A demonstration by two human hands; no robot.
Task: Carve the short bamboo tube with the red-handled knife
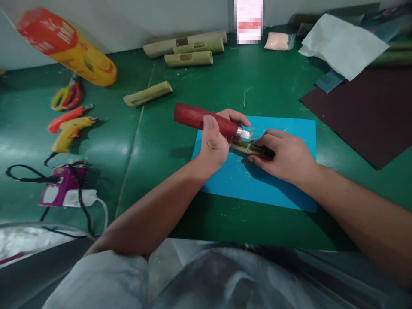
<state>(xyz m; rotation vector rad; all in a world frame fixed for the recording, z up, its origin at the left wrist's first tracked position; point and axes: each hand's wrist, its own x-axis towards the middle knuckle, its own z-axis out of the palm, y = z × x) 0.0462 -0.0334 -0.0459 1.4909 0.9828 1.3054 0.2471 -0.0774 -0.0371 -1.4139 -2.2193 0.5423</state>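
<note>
A carving knife point(206, 120) with a thick red wooden handle and a short bright blade lies in the grip of my left hand point(217, 139), its blade pointing right. Just below the blade is a slim green bamboo piece point(246, 148), one node showing on it. My right hand point(283, 152) pinches its right part between thumb and fingers. The bamboo's left end passes close to my left fingers; whether they touch it is hidden. Beneath both hands lies a blue sheet point(270, 197) with small shavings scattered on it.
Bamboo tubes point(189, 59) with cut slots lie at the back; another bamboo tube point(148, 93) sits nearer. To the left are a bottle point(71, 47), scissors point(67, 96), a yellow glue gun point(69, 133) and a corded purple box point(61, 186). A dark board point(363, 116) lies right.
</note>
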